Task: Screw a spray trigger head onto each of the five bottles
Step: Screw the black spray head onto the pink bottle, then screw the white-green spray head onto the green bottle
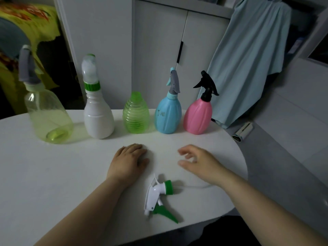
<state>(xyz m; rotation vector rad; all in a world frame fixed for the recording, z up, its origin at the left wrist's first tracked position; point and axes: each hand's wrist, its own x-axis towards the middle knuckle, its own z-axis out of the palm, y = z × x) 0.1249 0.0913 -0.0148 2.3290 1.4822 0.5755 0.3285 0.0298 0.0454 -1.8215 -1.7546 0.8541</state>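
Five bottles stand in a row at the back of the white table (53,174). A clear yellow-green bottle (48,118), a white bottle (98,116), a blue bottle (167,114) and a pink bottle (197,116) each carry a trigger head. The ribbed green bottle (136,113) in the middle has an open neck. A white and green trigger head (158,196) lies on its side near the front edge, between my forearms. My left hand (128,160) rests flat on the table, fingers curled. My right hand (197,160) hovers with fingers spread, holding nothing.
A light blue cloth (248,59) hangs at the back right, just behind the pink bottle. White cabinet doors (159,41) stand behind the table. The table's rounded edge (243,157) drops off at the right. A yellow patterned fabric (26,20) lies at the far left.
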